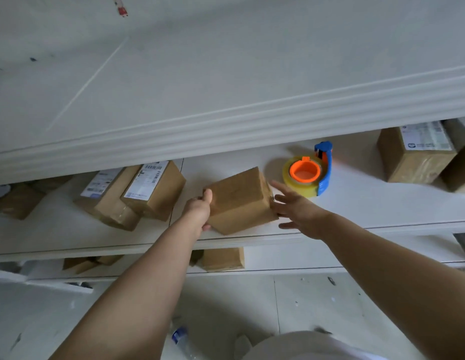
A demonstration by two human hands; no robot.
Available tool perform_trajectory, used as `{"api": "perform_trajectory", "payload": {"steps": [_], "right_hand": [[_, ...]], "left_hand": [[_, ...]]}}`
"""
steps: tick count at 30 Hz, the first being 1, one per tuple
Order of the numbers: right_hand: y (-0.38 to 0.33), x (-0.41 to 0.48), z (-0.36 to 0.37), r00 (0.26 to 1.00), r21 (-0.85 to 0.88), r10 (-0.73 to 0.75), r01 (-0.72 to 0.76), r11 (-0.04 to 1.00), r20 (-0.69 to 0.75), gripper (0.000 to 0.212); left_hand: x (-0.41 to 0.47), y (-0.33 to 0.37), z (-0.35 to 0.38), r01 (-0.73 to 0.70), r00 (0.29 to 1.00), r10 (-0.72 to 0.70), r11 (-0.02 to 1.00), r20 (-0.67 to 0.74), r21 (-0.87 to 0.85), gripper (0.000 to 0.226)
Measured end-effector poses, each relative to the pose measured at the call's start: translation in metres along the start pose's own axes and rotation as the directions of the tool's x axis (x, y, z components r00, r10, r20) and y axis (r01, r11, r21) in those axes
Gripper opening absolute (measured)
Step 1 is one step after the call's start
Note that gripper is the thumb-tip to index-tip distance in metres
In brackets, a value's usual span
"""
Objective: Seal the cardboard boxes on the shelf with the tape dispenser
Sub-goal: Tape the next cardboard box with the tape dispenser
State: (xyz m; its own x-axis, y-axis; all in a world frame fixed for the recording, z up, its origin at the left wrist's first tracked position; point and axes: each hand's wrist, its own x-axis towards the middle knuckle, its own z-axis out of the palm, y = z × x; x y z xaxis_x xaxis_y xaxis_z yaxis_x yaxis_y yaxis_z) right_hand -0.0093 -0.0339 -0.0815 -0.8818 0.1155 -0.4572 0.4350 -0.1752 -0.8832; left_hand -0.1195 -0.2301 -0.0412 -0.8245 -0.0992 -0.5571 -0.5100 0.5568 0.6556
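Left hand (200, 209): grips plain cardboard box (240, 201) on shelf (356, 203). Right hand (301, 210): fingers spread, empty, near tape dispenser (308, 172).

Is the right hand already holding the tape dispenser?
No. The right hand is open with fingers spread beside the plain box, while the tape dispenser lies untouched on the shelf behind it.

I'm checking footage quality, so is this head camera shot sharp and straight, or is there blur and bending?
Head view: wide-angle bending curves the shelf edge; the right hand is slightly motion-blurred; the tape dispenser is fairly crisp and casts a soft shadow to its left; box labels are too soft to read.
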Motion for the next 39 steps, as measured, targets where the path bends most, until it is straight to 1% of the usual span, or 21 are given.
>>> {"api": "perform_trajectory", "payload": {"steps": [2, 3, 4, 6, 8, 10, 12, 14, 17, 20, 21, 23, 25, 26, 28, 29, 30, 32, 35, 37, 39], "right_hand": [[0.002, 0.001, 0.003, 0.999, 0.158, -0.041, 0.039, 0.987, 0.009, 0.081], [0.001, 0.0, 0.005, 0.997, 0.203, -0.069, 0.06, 0.977, 0.04, 0.087], [0.0, -0.001, 0.008, 0.992, 0.208, -0.104, 0.086, 0.974, 0.075, 0.086], [-0.002, -0.004, 0.015, 0.98, 0.186, -0.165, 0.142, 0.972, 0.111, 0.07], [-0.003, -0.005, 0.022, 0.979, 0.231, -0.193, 0.173, 0.957, 0.067, 0.057], [-0.004, -0.004, 0.026, 0.978, 0.245, -0.21, 0.201, 0.949, 0.009, 0.051], [-0.009, -0.005, 0.029, 0.976, 0.209, -0.216, 0.218, 0.953, -0.033, 0.047], [-0.014, -0.008, 0.032, 0.974, 0.194, -0.22, 0.228, 0.954, -0.059, 0.047], [-0.019, -0.01, 0.032, 0.975, 0.179, -0.209, 0.219, 0.959, -0.073, 0.05], [-0.022, -0.008, 0.035, 0.979, 0.128, -0.187, 0.196, 0.972, -0.08, 0.046], [-0.024, -0.007, 0.037, 0.979, 0.116, -0.182, 0.191, 0.975, -0.088, 0.042], [-0.03, -0.006, 0.041, 0.98, 0.082, -0.171, 0.18, 0.98, -0.097, 0.036], [-0.039, -0.006, 0.045, 0.97, -0.062, -0.193, 0.186, 0.981, -0.148, 0.032], [-0.044, -0.003, 0.047, 0.943, -0.205, -0.242, 0.196, 0.959, -0.23, 0.028], [-0.053, 0.002, 0.049, 0.844, -0.48, -0.37, 0.158, 0.863, -0.388, 0.02], [-0.057, 0.005, 0.05, 0.811, -0.523, -0.398, 0.137, 0.841, -0.428, 0.02], [-0.059, 0.008, 0.052, 0.8, -0.515, -0.398, 0.132, 0.847, -0.449, 0.022], [-0.062, 0.011, 0.053, 0.817, -0.45, -0.366, 0.15, 0.88, -0.445, 0.03], [-0.059, 0.01, 0.055, 0.916, -0.283, -0.242, 0.151, 0.947, -0.32, 0.047], [-0.054, 0.01, 0.055, 0.938, -0.298, -0.211, 0.125, 0.946, -0.275, 0.057], [-0.049, 0.01, 0.054, 0.909, -0.369, -0.24, 0.106, 0.923, -0.34, 0.06]], "left_hand": [[0.007, -0.005, -0.007, 0.028, 0.998, -0.024, 0.997, 0.054, -0.078, 0.045], [0.008, -0.007, -0.011, 0.044, 0.996, -0.033, 0.99, 0.084, -0.131, 0.044], [0.01, -0.01, -0.014, 0.053, 0.994, -0.035, 0.983, 0.108, -0.175, 0.041], [0.015, -0.013, -0.016, 0.019, 0.995, 0.003, 0.976, 0.098, -0.215, 0.033], [0.018, -0.013, -0.014, -0.046, 0.998, 0.053, 0.975, 0.026, -0.218, 0.029], [0.023, -0.014, -0.011, -0.137, 0.989, 0.131, 0.984, -0.066, -0.111, 0.021], [0.026, -0.015, -0.007, -0.202, 0.974, 0.199, 0.979, -0.111, -0.01, 0.015], [0.018, -0.012, -0.005, -0.217, 0.976, 0.216, 0.975, -0.042, -0.048, 0.019], [0.007, -0.009, -0.008, -0.138, 0.984, 0.157, 0.971, 0.087, -0.193, 0.023], [0.002, -0.009, -0.014, -0.077, 0.974, 0.12, 0.974, 0.193, -0.215, 0.027], [0.001, -0.009, -0.016, -0.071, 0.971, 0.112, 0.979, 0.211, -0.193, 0.03], [0.0, -0.009, -0.019, -0.119, 0.971, 0.147, 0.981, 0.19, -0.152, 0.032], [0.004, -0.01, -0.022, -0.227, 0.954, 0.246, 0.966, 0.17, -0.127, 0.044], [0.005, -0.011, -0.025, -0.304, 0.934, 0.315, 0.949, 0.17, -0.084, 0.05], [0.004, -0.013, -0.03, -0.41, 0.893, 0.395, 0.911, 0.216, 0.032, 0.046], [0.001, -0.015, -0.031, -0.423, 0.883, 0.395, 0.904, 0.252, 0.067, 0.041], [-0.001, -0.017, -0.031, -0.427, 0.878, 0.389, 0.9, 0.277, 0.09, 0.038], [-0.006, -0.02, -0.028, -0.463, 0.865, 0.412, 0.876, 0.288, 0.137, 0.041], [-0.009, -0.019, -0.021, -0.484, 0.843, 0.393, 0.853, 0.368, 0.197, 0.052], [-0.005, -0.015, -0.02, -0.476, 0.851, 0.373, 0.845, 0.37, 0.244, 0.066], [-0.002, -0.01, -0.022, -0.468, 0.878, 0.383, 0.815, 0.287, 0.342, 0.092]]}}
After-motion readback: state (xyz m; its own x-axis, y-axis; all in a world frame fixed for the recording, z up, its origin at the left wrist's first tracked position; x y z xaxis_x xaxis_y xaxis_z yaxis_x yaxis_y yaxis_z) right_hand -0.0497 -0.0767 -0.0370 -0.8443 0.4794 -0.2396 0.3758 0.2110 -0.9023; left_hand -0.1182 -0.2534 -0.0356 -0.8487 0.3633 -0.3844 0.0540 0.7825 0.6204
